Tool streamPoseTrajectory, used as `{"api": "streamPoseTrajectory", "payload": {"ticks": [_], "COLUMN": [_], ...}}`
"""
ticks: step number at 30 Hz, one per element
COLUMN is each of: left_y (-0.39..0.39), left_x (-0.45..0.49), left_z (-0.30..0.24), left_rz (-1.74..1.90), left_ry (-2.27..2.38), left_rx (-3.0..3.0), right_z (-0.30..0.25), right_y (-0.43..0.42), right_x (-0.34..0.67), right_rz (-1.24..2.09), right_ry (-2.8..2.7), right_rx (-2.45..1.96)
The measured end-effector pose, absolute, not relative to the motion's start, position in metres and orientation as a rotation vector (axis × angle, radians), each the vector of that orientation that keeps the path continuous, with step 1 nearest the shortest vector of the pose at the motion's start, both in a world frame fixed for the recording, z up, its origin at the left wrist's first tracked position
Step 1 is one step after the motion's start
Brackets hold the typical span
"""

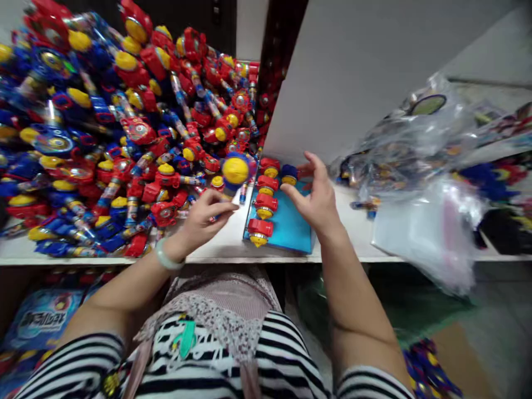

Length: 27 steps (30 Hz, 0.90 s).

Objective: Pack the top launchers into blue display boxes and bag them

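My left hand [209,220] is closed, fingers pinched together, on a blue spinning-top toy [236,169] with a yellow tip, which stands up above the fingertips and is blurred. To its right lies a blue box [293,224] bearing a column of red spinning-top toys [265,205] with yellow tips. Another blue spinning-top toy [289,174] sits at the box's far side, close to my right thumb. My right hand [319,197] is over the box's right edge, thumb and fingers spread. Part of a red thing shows behind its fingers.
A large heap of red and blue toys [124,127] covers the left of the white table [216,252]. A grey panel [332,72] rises behind the box. Clear plastic bags [428,221] lie at the right. Packaged goods [45,316] sit below the table.
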State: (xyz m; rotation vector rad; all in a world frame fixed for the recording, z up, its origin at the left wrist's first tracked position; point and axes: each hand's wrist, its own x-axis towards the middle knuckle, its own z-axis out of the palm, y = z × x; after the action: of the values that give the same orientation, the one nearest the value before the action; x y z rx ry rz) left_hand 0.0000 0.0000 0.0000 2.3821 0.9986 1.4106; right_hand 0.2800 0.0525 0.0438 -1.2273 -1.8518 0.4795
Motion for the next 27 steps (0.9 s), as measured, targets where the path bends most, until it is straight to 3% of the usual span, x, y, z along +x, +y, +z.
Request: {"api": "streamPoseTrajectory", "payload": {"ticks": [6, 9, 12, 17, 20, 27], "left_y": [0.027, 0.033, 0.049, 0.088, 0.1, 0.106], "left_x": [0.062, 0.044, -0.011, -0.082, -0.082, -0.081], "left_z": [-0.006, -0.011, -0.019, -0.021, -0.009, 0.016], "left_rz": [1.401, 1.29, 1.173, 0.428, 0.081, -0.202], "left_ry": [1.04, 0.898, 1.313, 2.081, 2.182, 2.103], "left_rx": [2.754, 2.709, 2.5, 2.354, 2.41, 2.477], "right_z": [0.039, 0.039, 0.019, -0.04, -0.056, -0.046], "right_y": [0.037, 0.049, 0.077, 0.116, 0.118, 0.112], "right_x": [0.237, 0.285, 0.351, 0.387, 0.38, 0.393], "right_rz": [0.355, 0.164, -0.029, 0.019, 0.066, 0.073], "right_ry": [-1.69, -1.6, -1.585, -1.676, -1.772, -1.984], "right_rx": [-1.097, -1.07, -1.134, -1.338, -1.418, -1.494]}}
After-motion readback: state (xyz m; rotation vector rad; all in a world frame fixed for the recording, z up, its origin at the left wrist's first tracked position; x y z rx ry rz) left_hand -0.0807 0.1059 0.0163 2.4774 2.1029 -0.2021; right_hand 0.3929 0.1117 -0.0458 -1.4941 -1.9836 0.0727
